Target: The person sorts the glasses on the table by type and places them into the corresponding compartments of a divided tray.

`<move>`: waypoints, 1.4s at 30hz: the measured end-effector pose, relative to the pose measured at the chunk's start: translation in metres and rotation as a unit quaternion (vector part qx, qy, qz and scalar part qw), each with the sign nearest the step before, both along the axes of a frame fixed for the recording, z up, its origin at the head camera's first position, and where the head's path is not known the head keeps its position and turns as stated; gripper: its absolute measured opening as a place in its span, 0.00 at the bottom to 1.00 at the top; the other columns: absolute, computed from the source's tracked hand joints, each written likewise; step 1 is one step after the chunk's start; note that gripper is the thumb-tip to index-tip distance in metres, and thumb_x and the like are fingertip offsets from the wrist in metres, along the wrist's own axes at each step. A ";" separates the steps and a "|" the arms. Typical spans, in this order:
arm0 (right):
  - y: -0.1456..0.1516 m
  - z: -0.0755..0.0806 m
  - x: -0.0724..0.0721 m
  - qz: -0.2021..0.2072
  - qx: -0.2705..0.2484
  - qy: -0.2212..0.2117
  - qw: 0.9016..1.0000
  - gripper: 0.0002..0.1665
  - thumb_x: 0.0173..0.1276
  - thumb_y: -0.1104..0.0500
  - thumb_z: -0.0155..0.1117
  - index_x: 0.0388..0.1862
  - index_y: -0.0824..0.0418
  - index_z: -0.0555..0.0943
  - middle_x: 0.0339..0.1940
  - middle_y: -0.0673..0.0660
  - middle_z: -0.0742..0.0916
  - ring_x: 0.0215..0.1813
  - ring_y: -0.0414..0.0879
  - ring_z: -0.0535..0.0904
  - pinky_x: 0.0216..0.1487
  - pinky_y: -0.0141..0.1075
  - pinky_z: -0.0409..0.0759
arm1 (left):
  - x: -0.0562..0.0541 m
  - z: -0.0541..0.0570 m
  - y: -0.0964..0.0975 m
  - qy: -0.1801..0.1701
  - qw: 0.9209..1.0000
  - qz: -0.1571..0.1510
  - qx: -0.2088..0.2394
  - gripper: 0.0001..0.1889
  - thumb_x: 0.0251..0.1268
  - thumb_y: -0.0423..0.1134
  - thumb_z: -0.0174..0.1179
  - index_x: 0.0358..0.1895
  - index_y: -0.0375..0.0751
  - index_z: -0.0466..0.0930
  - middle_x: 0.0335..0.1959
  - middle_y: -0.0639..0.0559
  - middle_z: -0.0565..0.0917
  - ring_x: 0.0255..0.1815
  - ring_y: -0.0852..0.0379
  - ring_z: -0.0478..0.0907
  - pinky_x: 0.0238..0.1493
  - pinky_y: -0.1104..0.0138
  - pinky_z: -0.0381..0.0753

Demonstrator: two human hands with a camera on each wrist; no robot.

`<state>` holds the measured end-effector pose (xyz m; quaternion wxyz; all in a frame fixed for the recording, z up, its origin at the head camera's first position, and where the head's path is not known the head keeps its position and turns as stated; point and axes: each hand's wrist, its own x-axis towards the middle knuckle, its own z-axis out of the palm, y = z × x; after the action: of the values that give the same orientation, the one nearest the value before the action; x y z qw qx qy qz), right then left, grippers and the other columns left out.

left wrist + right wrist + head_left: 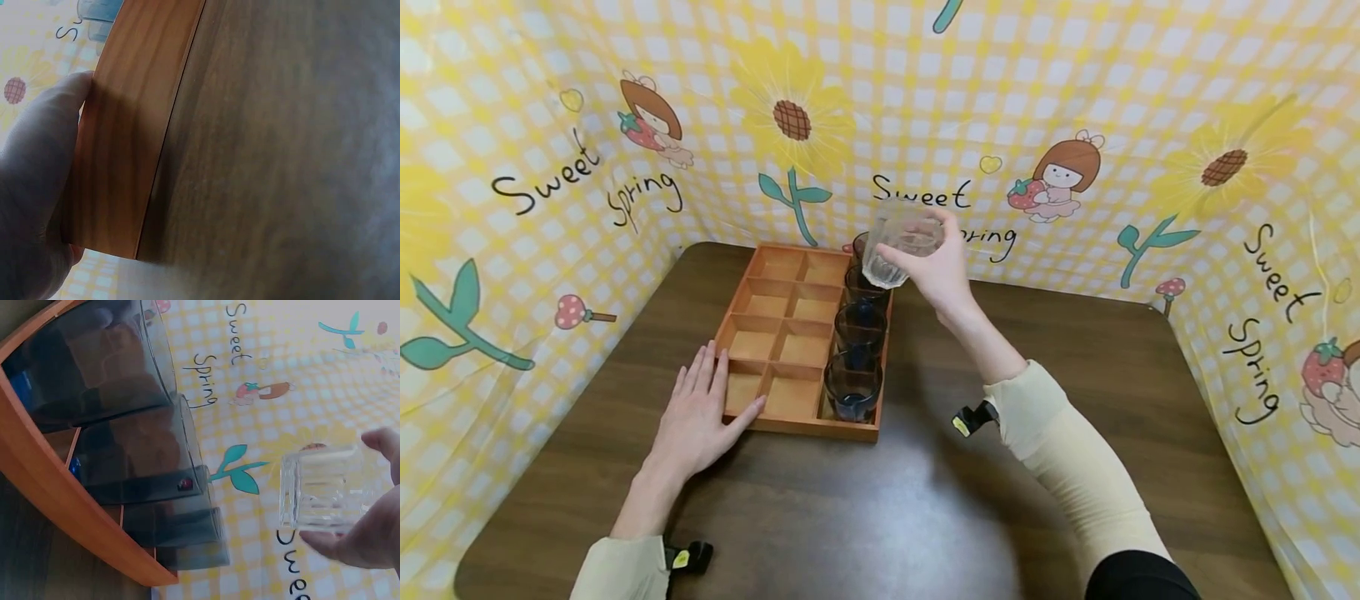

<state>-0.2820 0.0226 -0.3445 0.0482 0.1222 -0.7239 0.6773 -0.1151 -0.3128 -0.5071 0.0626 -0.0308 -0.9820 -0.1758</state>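
A wooden compartment tray (825, 427) lies on the table. Several dark tinted glasses (853, 383) stand in its right-hand column; the other two columns hold nothing. My right hand (943, 271) holds a clear faceted glass (895, 246) between thumb and fingers, tilted above the far dark glasses. In the right wrist view, the clear glass (325, 490) is apart from the dark glasses (134, 456). At the tray's near left corner rests my left hand (696, 417), fingers extended along the left side, thumb on the front rim. The left wrist view shows the thumb (47, 119) against the tray wall (122, 137).
The dark wooden table (1045, 350) extends to both sides of the tray and in front of it. A yellow checked cloth (917, 108) with printed flowers and lettering surrounds its back and sides. Each wrist wears a small black camera mount (976, 418).
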 end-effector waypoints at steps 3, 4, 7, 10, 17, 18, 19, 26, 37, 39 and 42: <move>-0.013 -0.003 -0.004 0.012 0.050 0.054 0.997 0.45 0.63 0.61 0.85 0.77 0.62 0.74 0.69 0.65 0.83 0.68 0.56 0.82 0.68 0.47 0.82 | 0.001 0.000 -0.001 0.000 1.000 0.000 -0.001 0.57 0.81 0.69 0.55 0.89 0.27 0.43 0.92 0.27 0.44 0.93 0.28 0.42 0.92 0.36 0.41; -0.017 -0.003 -0.006 0.011 0.066 0.071 0.995 0.45 0.62 0.60 0.87 0.75 0.61 0.76 0.67 0.65 0.83 0.68 0.55 0.81 0.66 0.47 0.81 | 0.002 0.000 -0.001 0.000 1.000 0.001 -0.001 0.57 0.81 0.69 0.55 0.89 0.27 0.43 0.92 0.27 0.44 0.93 0.29 0.42 0.92 0.36 0.41; -0.026 -0.003 -0.011 0.004 0.097 0.098 0.990 0.42 0.60 0.56 0.89 0.71 0.61 0.80 0.61 0.64 0.84 0.62 0.51 0.79 0.61 0.43 0.80 | 0.002 0.000 -0.001 -0.001 1.000 0.001 -0.002 0.56 0.81 0.69 0.55 0.89 0.27 0.44 0.92 0.27 0.44 0.94 0.29 0.42 0.92 0.36 0.40; -0.033 -0.003 -0.019 0.003 0.097 0.080 0.992 0.41 0.61 0.53 0.88 0.70 0.63 0.80 0.60 0.63 0.84 0.53 0.49 0.79 0.52 0.37 0.80 | 0.002 0.000 -0.001 -0.002 1.000 0.001 -0.005 0.56 0.81 0.69 0.55 0.90 0.28 0.44 0.92 0.28 0.43 0.94 0.29 0.42 0.92 0.37 0.40; -0.054 -0.015 -0.046 0.046 0.067 -0.009 0.997 0.45 0.66 0.56 0.84 0.76 0.64 0.70 0.73 0.61 0.78 0.68 0.54 0.82 0.56 0.39 0.85 | 0.001 0.002 -0.002 0.000 1.000 0.004 -0.013 0.57 0.80 0.69 0.55 0.90 0.28 0.44 0.92 0.29 0.44 0.94 0.30 0.43 0.92 0.37 0.41; -0.057 -0.019 -0.050 0.051 0.071 -0.006 0.996 0.45 0.67 0.56 0.83 0.76 0.64 0.69 0.74 0.62 0.77 0.71 0.54 0.81 0.59 0.41 0.85 | 0.001 0.002 -0.001 0.001 1.000 0.004 -0.013 0.56 0.80 0.69 0.55 0.90 0.28 0.44 0.92 0.29 0.44 0.94 0.30 0.42 0.92 0.37 0.42; -0.060 -0.024 -0.054 0.055 0.075 0.000 0.996 0.46 0.67 0.56 0.83 0.76 0.64 0.69 0.74 0.62 0.77 0.72 0.55 0.80 0.63 0.43 0.85 | 0.000 0.002 -0.001 0.000 1.000 0.004 -0.013 0.57 0.80 0.69 0.55 0.90 0.29 0.44 0.93 0.30 0.44 0.94 0.31 0.42 0.92 0.37 0.42; -0.074 -0.058 -0.066 0.020 0.141 0.066 0.988 0.49 0.63 0.50 0.87 0.78 0.61 0.73 0.71 0.61 0.82 0.72 0.55 0.80 0.72 0.51 0.81 | 0.001 -0.004 0.007 -0.019 1.000 0.006 -0.007 0.57 0.80 0.70 0.55 0.90 0.29 0.43 0.93 0.30 0.42 0.94 0.30 0.41 0.91 0.35 0.43; -0.085 -0.080 -0.080 0.034 0.227 0.115 0.966 0.52 0.62 0.52 0.89 0.82 0.57 0.74 0.73 0.59 0.85 0.76 0.58 0.78 0.84 0.58 0.70 | 0.002 -0.005 0.005 -0.024 1.000 0.010 -0.011 0.57 0.80 0.70 0.56 0.90 0.30 0.43 0.93 0.32 0.41 0.95 0.32 0.40 0.91 0.35 0.43; -0.088 -0.079 -0.083 0.037 0.259 0.125 0.957 0.52 0.62 0.51 0.89 0.83 0.56 0.73 0.74 0.58 0.85 0.80 0.58 0.75 0.87 0.61 0.63 | 0.002 -0.003 0.004 -0.023 1.000 0.013 -0.010 0.57 0.80 0.69 0.56 0.90 0.30 0.42 0.93 0.32 0.40 0.94 0.32 0.40 0.91 0.35 0.43; -0.093 -0.077 -0.087 0.036 0.288 0.135 0.947 0.52 0.62 0.52 0.89 0.82 0.54 0.74 0.75 0.56 0.84 0.82 0.58 0.73 0.88 0.64 0.59 | 0.001 -0.002 0.002 -0.015 1.000 0.017 -0.007 0.57 0.80 0.69 0.57 0.90 0.30 0.43 0.93 0.31 0.41 0.94 0.31 0.41 0.91 0.34 0.44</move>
<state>-0.3686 -0.0702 -0.4217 0.0835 0.2472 -0.8699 0.4186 -0.1140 -0.3110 -0.5093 0.0511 -0.0117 -0.9844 -0.1682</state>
